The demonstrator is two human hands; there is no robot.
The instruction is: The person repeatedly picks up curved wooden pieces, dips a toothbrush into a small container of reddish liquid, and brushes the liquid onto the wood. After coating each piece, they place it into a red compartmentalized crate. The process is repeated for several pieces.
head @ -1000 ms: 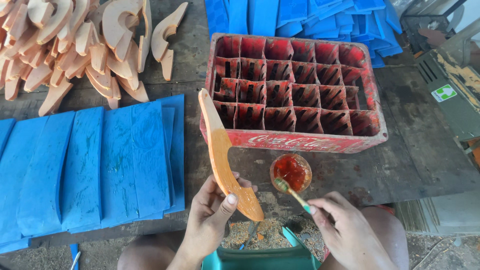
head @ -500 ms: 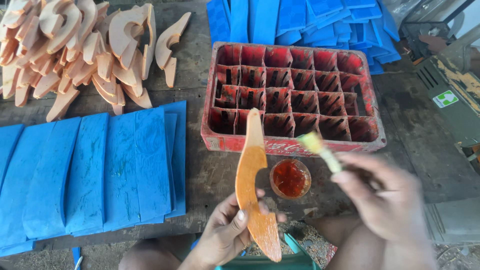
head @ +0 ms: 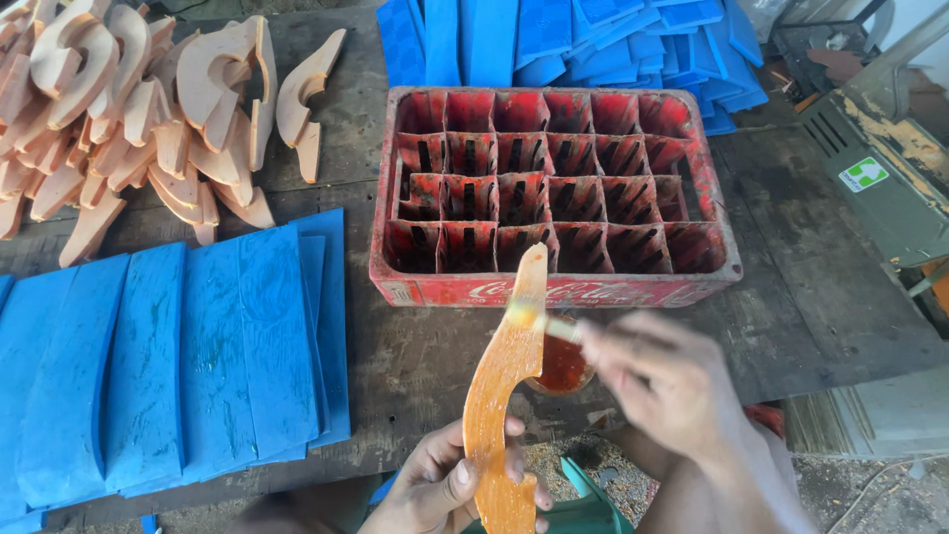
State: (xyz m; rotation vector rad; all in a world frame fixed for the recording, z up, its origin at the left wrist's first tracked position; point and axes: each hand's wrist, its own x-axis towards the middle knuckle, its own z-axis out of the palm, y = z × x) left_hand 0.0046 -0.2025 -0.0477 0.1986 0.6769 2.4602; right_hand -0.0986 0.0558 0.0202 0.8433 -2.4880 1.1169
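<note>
Orange paint coats the curved wooden piece (head: 504, 396) seen from the head camera: it is long and flat, bowed like a crescent, its narrow tip pointing to twelve o'clock toward the red crate (head: 554, 193) and its wider foot at six o'clock. The left hand (head: 445, 485) is clamped on that lower end, thumb across the front face and fingers wrapped behind, so nearly all of the piece rises above the grip. The right hand (head: 657, 381), blurred, sits at three o'clock of the piece and pinches a thin brush (head: 539, 321) whose pale tip touches the upper part of the piece. A small pot of red-orange paint (head: 565, 366) stands on the dark table (head: 791, 297) just beside the piece, partly hidden by it. Blue painted boards (head: 178, 356) lie at nine o'clock, and unpainted curved pieces (head: 129, 109) are heaped at ten o'clock.
</note>
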